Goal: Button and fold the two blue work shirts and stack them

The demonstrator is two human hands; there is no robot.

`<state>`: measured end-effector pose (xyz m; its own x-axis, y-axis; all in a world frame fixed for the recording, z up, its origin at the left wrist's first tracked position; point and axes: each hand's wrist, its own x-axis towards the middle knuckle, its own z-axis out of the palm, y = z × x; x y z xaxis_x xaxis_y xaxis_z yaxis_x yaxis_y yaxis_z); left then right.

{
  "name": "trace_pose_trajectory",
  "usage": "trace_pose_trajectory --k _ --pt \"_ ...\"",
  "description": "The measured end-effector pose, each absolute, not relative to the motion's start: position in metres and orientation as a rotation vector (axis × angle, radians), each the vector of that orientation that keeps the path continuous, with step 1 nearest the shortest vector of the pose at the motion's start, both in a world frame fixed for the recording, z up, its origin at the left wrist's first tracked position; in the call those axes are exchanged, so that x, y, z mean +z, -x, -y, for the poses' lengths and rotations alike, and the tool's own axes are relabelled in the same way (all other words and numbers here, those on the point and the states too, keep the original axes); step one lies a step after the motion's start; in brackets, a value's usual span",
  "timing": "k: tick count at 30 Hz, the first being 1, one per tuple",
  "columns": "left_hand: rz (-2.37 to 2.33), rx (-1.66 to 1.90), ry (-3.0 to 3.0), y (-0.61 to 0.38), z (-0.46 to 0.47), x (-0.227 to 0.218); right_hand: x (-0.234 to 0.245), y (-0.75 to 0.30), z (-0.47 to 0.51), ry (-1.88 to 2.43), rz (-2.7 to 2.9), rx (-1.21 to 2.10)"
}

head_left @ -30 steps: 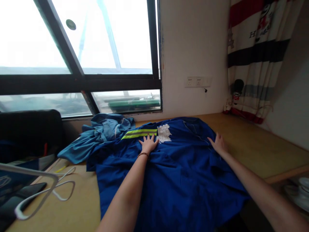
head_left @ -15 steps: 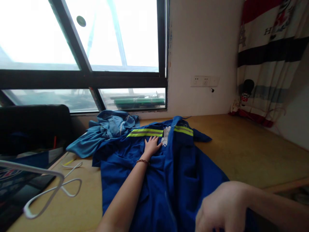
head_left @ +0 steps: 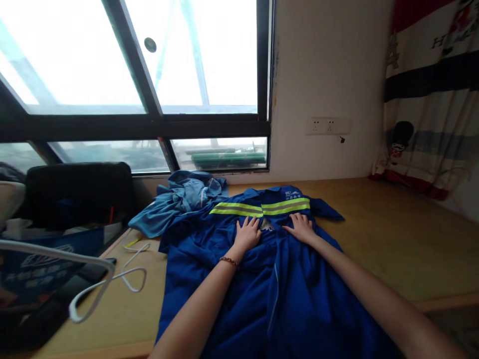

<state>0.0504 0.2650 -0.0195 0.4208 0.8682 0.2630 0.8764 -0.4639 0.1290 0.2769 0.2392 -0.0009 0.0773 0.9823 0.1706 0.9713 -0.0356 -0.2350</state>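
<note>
Jacket [head_left: 258,284] spread on the table [head_left: 381,224], both our hands upon it.
Our left hand [head_left: 247,234], with a bracelet [head_left: 229,260] at the wrist, lies palm down just below one yellow stripe [head_left: 235,208], its fingers a little apart; our right hand [head_left: 301,228] rests below the other stripe [head_left: 286,206], fingers close together and thumb held out, and neither hand is clamped on the cloth. Light blue cloth [head_left: 179,197] lies heaped against the jacket's far left, near the window [head_left: 224,55], and a white cord [head_left: 56,253] loops at our left, apart from the jacket.
</note>
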Motion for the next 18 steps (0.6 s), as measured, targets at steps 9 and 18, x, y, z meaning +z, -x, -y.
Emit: trace_pose_trajectory --k 9,18 --pt "1.346 -0.61 2.841 -0.054 -0.265 -0.017 0.044 -0.248 -0.26 2.113 1.995 0.071" --pt "1.302 -0.675 2.963 -0.053 -0.263 -0.013 -0.016 -0.217 -0.256 1.777 2.022 -0.028"
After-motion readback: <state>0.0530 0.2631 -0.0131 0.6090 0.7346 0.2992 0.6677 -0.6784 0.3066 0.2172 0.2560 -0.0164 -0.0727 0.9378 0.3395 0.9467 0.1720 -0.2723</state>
